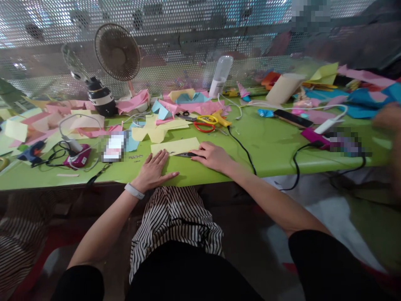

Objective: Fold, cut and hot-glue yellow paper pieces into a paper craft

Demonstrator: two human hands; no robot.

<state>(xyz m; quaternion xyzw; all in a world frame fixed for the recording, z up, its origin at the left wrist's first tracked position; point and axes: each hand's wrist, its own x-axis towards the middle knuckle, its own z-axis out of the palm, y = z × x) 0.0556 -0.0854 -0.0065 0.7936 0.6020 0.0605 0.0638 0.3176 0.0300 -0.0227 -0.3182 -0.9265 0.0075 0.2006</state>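
A strip of pale yellow paper [175, 146] lies flat on the green table in front of me. My left hand [153, 168] rests flat on the table, fingertips at the strip's lower left edge and thumb stretched out to the right. My right hand [213, 156] is at the strip's right end, its fingers closed on a slim dark pointed tool [184, 154]. The tool lies low along the strip's lower edge, pointing left; its exact kind is hard to make out. Part of it is hidden under my right fingers.
Scissors with red and yellow handles [205, 124], a yellow glue gun [222, 119] and cut paper [153, 130] lie beyond the strip. A phone [114, 147] and a purple power strip [77, 156] sit left. Another person's blurred hand [387, 121] shows at far right.
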